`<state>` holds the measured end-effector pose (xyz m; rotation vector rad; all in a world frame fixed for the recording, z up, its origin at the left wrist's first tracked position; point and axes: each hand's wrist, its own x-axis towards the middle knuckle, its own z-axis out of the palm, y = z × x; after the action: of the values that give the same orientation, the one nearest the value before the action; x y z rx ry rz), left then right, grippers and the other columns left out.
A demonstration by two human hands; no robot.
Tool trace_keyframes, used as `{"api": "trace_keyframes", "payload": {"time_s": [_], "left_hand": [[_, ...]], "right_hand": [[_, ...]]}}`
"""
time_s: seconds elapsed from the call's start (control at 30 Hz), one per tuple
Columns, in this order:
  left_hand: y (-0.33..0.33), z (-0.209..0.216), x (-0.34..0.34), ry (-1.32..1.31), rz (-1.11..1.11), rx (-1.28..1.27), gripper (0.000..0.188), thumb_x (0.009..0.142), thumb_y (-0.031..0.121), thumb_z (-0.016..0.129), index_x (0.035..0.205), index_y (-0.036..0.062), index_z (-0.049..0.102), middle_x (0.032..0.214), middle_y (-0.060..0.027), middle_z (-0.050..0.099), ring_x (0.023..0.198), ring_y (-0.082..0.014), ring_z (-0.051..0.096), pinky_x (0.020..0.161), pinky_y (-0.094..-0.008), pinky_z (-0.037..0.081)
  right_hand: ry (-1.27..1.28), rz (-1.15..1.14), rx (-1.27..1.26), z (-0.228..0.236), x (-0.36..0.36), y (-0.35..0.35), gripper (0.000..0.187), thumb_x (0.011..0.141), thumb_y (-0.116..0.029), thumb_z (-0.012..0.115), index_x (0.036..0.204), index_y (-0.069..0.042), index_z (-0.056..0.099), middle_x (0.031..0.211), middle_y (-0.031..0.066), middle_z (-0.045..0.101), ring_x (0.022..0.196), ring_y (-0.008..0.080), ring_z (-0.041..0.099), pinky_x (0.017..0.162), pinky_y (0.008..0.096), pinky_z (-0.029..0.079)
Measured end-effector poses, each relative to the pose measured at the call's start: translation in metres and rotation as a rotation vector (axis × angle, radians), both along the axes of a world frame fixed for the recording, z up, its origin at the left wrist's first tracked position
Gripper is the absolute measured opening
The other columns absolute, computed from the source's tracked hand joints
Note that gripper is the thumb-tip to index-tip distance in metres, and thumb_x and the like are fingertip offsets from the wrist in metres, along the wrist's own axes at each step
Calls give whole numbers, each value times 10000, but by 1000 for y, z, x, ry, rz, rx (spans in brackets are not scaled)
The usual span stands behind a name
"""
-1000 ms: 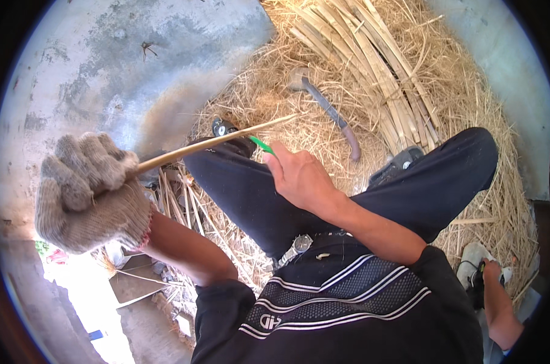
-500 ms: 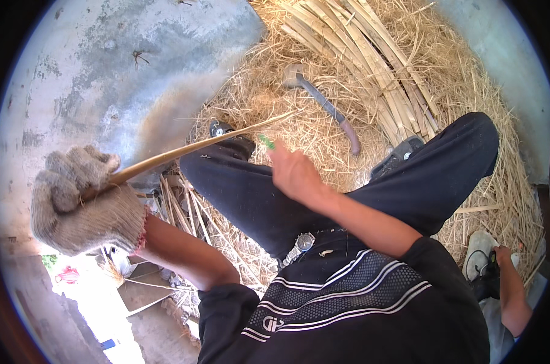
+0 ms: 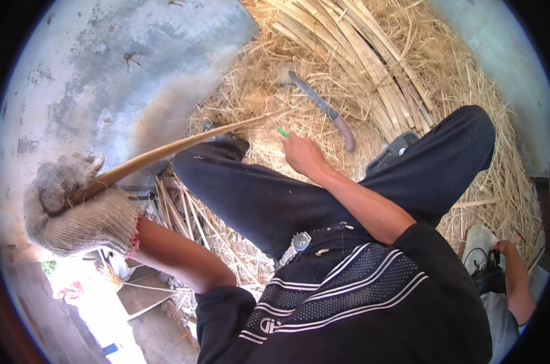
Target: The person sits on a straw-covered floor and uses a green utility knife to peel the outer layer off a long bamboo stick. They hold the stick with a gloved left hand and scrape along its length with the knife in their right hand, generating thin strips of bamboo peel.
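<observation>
We see a grey-beige ribbed knit glove (image 3: 87, 223) with a pinkish-red cuff edge (image 3: 135, 233), a tan bamboo strip (image 3: 166, 150) browner toward the glove, and a vivid green tool tip (image 3: 282, 131). We find the T-shirt (image 3: 348, 330) black, banded with white stripes and grey dotted areas, the trousers (image 3: 251, 194) navy-black, the wristwatch (image 3: 300, 242) silver, the shavings (image 3: 251, 88) golden, the wall (image 3: 153, 48) mottled blue-grey and whitish.

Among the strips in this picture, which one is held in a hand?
The long strip in the gloved left hand, its thin end pointing away over the straw. The strips in the bundle lie on the straw, untouched.
</observation>
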<state>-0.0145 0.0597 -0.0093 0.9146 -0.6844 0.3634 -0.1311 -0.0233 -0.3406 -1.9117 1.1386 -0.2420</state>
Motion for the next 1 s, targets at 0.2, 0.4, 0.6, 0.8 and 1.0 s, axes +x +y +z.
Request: {"api": "trace_keyframes", "payload": {"time_s": [0.2,0.4,0.6,0.8,1.0], "left_hand": [[20,3,25,-102,-145,131,181,734,144,493,569,116,425,545,-37,459,401,-147,470,387,-259,431],[2,-2,0,-30,98,55,238,719,125,480,536,151,330,504,-6,323,363,-137,318,380,-281,367],[18,0,23,-119,-264,137,265,701,105,455,507,169,286,467,3,247,351,-126,243,381,-282,268],[36,-5,41,-207,-643,201,283,722,127,447,486,177,300,439,6,269,343,-112,263,381,-282,248],[39,-5,30,-312,-826,262,280,752,179,471,496,187,357,472,3,360,349,-121,327,412,-276,277]], "right_hand": [[34,67,-169,-1,13,4,288,986,-223,426,1064,8,579,902,228,639,741,329,670,573,435,549],[64,100,-10,2,9,17,352,998,-297,391,1081,4,553,822,238,644,759,380,664,703,501,532],[109,43,126,-27,6,-2,379,1001,-304,378,1058,26,558,817,265,648,784,407,664,709,485,533],[-30,-129,38,31,-13,-16,355,1000,-288,394,1021,27,556,770,262,640,710,402,653,637,482,516],[-763,229,-1,172,-30,63,268,978,-255,470,956,13,473,563,248,547,554,434,596,500,490,455]]}}
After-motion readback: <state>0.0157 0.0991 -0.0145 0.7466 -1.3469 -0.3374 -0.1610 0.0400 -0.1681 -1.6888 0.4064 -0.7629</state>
